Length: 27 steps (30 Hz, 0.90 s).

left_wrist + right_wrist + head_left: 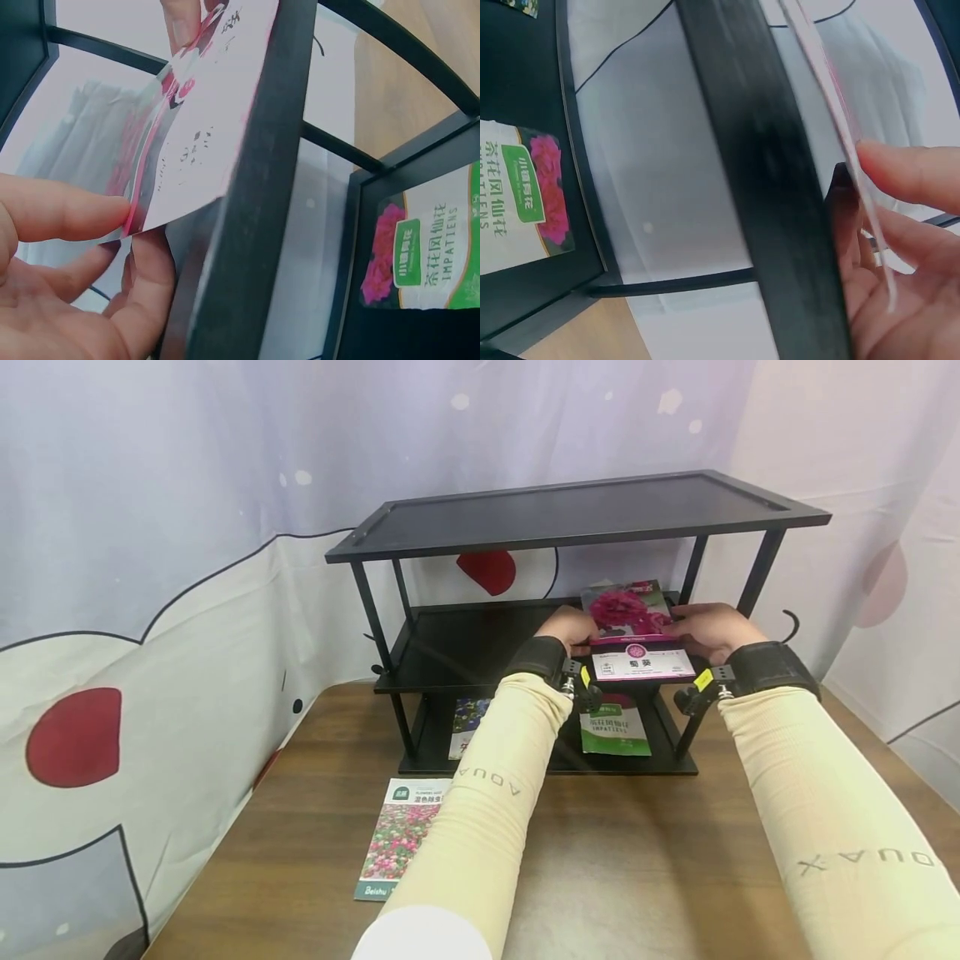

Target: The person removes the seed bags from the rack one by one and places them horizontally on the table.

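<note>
Both hands pinch one seed packet (626, 610), printed with a magenta flower and bent along a pink line above its white lower label (642, 665). It leans over the front of the rack's middle shelf (480, 647), toward the right end. My left hand (572, 625) has the left edge between thumb and fingers, clearly seen in the left wrist view. At the opposite edge, my right hand (712, 625) grips with thumb and fingers; the right wrist view shows the packet (840, 112) nearly edge-on. Directly below lies a green-and-white impatiens packet (442, 240) on the bottom shelf.
The black rack's top panel (585, 514) spans over both hands, with a post (759, 572) beside the right wrist. Another flower packet (467, 722) lies bottom left, partly behind the left arm. A pink-flower packet (401, 839) rests on the wooden table (300, 827).
</note>
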Available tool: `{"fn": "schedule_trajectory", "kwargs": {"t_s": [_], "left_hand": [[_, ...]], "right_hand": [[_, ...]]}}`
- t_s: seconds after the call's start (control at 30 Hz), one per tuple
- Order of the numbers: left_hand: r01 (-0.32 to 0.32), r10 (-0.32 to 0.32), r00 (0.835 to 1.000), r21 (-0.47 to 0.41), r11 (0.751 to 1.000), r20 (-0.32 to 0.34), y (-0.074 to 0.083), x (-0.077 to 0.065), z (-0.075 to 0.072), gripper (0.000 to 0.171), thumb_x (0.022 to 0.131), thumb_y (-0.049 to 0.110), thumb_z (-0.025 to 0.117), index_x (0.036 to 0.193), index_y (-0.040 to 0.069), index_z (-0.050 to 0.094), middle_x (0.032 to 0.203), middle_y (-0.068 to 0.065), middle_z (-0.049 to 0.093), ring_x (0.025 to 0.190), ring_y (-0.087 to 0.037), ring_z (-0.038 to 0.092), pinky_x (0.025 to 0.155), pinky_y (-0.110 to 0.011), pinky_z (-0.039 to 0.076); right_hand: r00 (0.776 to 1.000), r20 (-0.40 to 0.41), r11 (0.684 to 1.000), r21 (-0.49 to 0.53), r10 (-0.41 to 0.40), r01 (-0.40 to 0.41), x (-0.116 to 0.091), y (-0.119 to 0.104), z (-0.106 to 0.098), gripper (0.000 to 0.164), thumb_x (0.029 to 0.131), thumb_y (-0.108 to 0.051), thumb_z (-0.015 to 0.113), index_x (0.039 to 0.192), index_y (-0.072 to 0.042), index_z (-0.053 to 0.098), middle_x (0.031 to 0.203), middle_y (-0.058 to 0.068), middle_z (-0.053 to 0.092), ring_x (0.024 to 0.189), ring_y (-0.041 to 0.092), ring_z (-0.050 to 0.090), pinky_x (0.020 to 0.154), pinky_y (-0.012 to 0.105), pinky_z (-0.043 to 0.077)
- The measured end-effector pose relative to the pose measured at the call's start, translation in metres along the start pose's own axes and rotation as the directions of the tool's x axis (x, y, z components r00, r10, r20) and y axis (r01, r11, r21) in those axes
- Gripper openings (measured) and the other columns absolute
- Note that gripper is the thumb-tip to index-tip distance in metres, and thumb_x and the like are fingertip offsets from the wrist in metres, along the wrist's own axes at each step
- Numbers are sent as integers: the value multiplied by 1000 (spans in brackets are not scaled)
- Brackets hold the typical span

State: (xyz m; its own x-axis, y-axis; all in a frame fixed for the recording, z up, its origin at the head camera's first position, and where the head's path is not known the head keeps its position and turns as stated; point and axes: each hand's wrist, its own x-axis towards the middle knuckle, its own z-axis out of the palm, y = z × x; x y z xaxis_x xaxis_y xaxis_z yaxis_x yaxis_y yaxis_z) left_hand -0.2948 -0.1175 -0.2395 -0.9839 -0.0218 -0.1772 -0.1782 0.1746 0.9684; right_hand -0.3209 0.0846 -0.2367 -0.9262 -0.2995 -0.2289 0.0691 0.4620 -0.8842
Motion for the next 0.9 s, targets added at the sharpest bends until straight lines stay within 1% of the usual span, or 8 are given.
{"fn": "schedule_trajectory", "kwargs": {"t_s": [0.07, 0.17, 0.23, 0.33, 0.53, 0.7, 0.77, 0.9], "left_hand": [[-7, 7, 1000, -16, 1000, 7, -1, 1, 0, 12, 86, -10, 51, 90, 2, 52, 75, -3, 40, 60, -13, 40, 61, -27, 43], [-4, 5, 1000, -50, 999, 19, -2, 6, 0, 47, 86, -12, 49, 130, 4, 44, 103, -6, 50, 77, -16, 48, 68, -29, 46], [3, -1, 1000, -72, 997, 26, -3, 9, 0, 63, 85, -12, 48, 143, 7, 31, 123, -9, 48, 92, -19, 53, 75, -31, 48], [31, -29, 999, -95, 995, 22, -6, 13, 0, 57, 86, -11, 52, 139, 1, 36, 131, -14, 46, 105, -22, 54, 83, -33, 49], [57, -63, 997, -155, 986, -37, -16, 16, 1, 35, 84, -6, 62, 118, -9, 53, 105, -17, 58, 97, -27, 60, 76, -31, 52], [6, -16, 998, -160, 987, -65, -17, 9, 0, 34, 83, -3, 64, 115, -10, 56, 106, -20, 60, 98, -30, 61, 74, -33, 53], [-8, -1, 998, -158, 987, -57, -11, -3, -2, 32, 85, -4, 63, 114, -12, 56, 108, -23, 61, 99, -33, 61, 76, -35, 52], [-19, 16, 999, -121, 993, -31, -12, -1, -6, 28, 85, 2, 65, 109, -10, 60, 100, -22, 65, 87, -30, 66, 70, -35, 54]], "right_hand": [[1000, -8, 1000, 6, 4, -4, 1, 1, 1, 74, 95, -20, 52, 146, 0, 2, 146, 30, 18, 132, 39, 28, 101, 42, 34], [1000, -25, 1000, -14, 8, -9, 3, 2, 0, 72, 95, -23, 52, 146, 0, 7, 145, 28, 22, 130, 35, 32, 98, 36, 39], [1000, -24, 1000, -19, 7, -7, 3, 3, 0, 72, 95, -25, 52, 146, 1, 10, 145, 28, 23, 128, 34, 33, 94, 31, 42], [1000, -16, 1000, 10, 4, -3, 3, 4, 1, 71, 95, -25, 52, 146, 3, 11, 145, 27, 22, 128, 33, 33, 93, 29, 42], [1000, -28, 1000, 1, 3, -3, 2, 8, 4, 70, 95, -30, 51, 146, -1, 12, 146, 26, 22, 130, 37, 31, 99, 38, 37], [1000, -21, 1000, -19, 8, -9, 2, 10, 1, 73, 95, -35, 49, 146, 0, 11, 146, 27, 22, 130, 38, 31, 98, 38, 37], [1000, -8, 999, -31, 14, -14, 1, 10, -2, 75, 95, -38, 48, 146, 1, 10, 145, 28, 23, 130, 38, 31, 98, 37, 37], [1000, 13, 999, -34, 12, -12, 1, 10, -4, 77, 95, -41, 48, 144, 7, 12, 143, 29, 26, 126, 34, 39, 98, 35, 38]]}}
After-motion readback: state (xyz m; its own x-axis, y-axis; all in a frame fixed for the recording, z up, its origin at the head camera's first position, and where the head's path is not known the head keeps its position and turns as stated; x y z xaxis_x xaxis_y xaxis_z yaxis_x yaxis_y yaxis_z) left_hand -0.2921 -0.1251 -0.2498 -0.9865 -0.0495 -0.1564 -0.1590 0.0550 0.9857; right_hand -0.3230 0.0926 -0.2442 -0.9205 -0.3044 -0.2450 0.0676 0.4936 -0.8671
